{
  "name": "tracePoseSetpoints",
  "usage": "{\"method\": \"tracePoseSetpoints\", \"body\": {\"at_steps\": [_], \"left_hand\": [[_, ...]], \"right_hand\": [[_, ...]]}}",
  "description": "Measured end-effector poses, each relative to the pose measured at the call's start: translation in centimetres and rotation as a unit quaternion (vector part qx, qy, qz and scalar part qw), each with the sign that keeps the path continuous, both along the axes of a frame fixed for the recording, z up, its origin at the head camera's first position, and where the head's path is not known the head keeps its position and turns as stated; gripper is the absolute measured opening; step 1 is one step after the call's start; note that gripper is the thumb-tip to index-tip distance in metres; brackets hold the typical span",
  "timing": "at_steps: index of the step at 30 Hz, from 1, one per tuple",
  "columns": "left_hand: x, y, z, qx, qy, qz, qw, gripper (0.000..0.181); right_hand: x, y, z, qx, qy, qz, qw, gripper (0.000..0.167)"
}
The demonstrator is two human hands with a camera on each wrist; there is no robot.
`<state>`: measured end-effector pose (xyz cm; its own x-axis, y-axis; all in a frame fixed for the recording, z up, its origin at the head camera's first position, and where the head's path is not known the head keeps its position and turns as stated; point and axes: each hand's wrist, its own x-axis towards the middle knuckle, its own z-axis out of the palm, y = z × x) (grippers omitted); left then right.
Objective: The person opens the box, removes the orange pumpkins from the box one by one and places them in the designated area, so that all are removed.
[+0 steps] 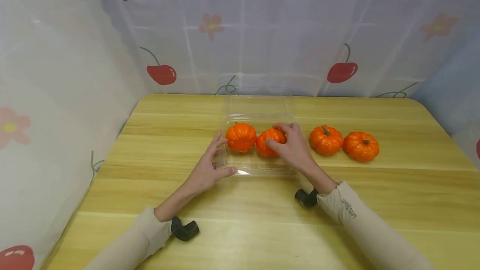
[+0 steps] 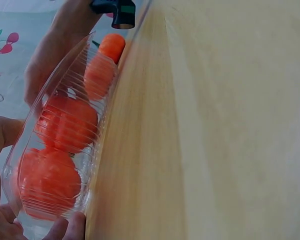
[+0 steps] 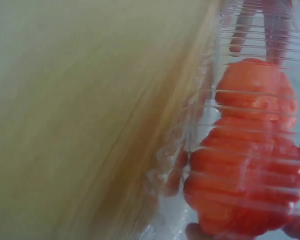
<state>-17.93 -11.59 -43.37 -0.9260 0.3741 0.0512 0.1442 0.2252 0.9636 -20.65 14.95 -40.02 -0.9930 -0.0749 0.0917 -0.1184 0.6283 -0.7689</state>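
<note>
– Where is the pumpkin held?
– Inside the box, beside another pumpkin, gripped by the right hand.
– And the left hand?
– Fingers spread loosely at the left end, where the box is best steadied lightly.

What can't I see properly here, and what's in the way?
- Head view: part of the held pumpkin, covered by the right hand.
- Head view: lettering on the right sleeve, too small to read surely.
- Left wrist view: part of the left hand, cut off by the left edge.
- Right wrist view: fine detail on the other boxed pumpkin, blurred behind the clear box.
</note>
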Motion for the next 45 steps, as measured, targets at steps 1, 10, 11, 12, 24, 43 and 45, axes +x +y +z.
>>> {"method": "tracePoseSetpoints", "body": {"at_steps": [1, 10, 11, 12, 24, 43, 45], "left_hand": [[0.01, 0.02, 0.0, 0.001, 0.001, 0.0, 1.0, 0.082], [0.04, 0.08, -0.28, 0.005, 0.002, -0.003, 1.0, 0.083], [0.06, 0.07, -0.27, 0.006, 0.003, -0.002, 1.0, 0.083], [0.07, 0.04, -0.27, 0.007, 0.003, -0.001, 1.0, 0.083], [0.04, -0.07, 0.11, 0.004, -0.002, 0.002, 1.0, 0.083], [-0.06, 0.02, -0.06, 0.003, -0.005, 0.002, 1.0, 0.082], [-0.04, 0.05, -0.03, 0.006, -0.007, 0.002, 1.0, 0.083]], "right_hand": [[0.02, 0.0, 0.02, -0.002, -0.002, 0.0, 1.0, 0.055], [0.03, 0.05, 0.06, -0.02, -0.011, -0.006, 0.9997, 0.051], [0.02, 0.02, 0.08, -0.024, -0.013, -0.007, 0.9996, 0.051], [0.0, -0.01, 0.09, -0.03, -0.014, -0.009, 0.9994, 0.051], [0.27, 0.04, 0.37, -0.1, 0.014, -0.014, 0.9948, 0.05], [0.8, 0.63, 0.37, -0.157, 0.048, 0.035, 0.9857, 0.049], [0.82, 0.69, 0.42, -0.159, 0.052, 0.041, 0.9851, 0.049]]}}
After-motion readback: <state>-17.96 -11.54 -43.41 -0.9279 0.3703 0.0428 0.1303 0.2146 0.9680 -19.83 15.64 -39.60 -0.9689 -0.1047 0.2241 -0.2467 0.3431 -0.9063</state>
